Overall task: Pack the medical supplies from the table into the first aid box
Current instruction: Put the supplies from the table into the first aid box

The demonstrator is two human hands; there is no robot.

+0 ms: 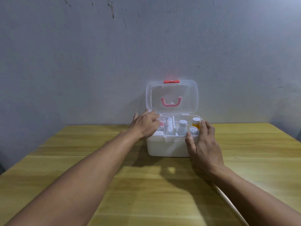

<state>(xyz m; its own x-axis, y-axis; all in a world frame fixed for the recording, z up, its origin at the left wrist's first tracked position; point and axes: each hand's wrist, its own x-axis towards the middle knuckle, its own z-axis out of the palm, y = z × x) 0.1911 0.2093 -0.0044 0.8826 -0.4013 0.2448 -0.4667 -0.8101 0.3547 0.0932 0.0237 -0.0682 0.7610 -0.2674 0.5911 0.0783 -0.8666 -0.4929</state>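
Observation:
A white first aid box point(167, 147) stands at the far middle of the wooden table, its clear lid point(172, 97) raised with a pink handle and red latch. Inside its tray I see a rolled bandage point(169, 127), a white bottle point(182, 127), an orange bottle with a white cap point(196, 123), a small white roll point(193, 130) and a red-and-white packet point(161, 123). My left hand point(145, 124) rests over the box's left end, fingers spread toward the lid's lower left corner. My right hand point(203, 144) lies against the box's right front, fingers apart, holding nothing.
The wooden table point(81, 160) reaches to a grey-blue wall just behind the box. A pale cord or rod point(228, 199) runs across the table under my right forearm. No loose supplies show on the tabletop.

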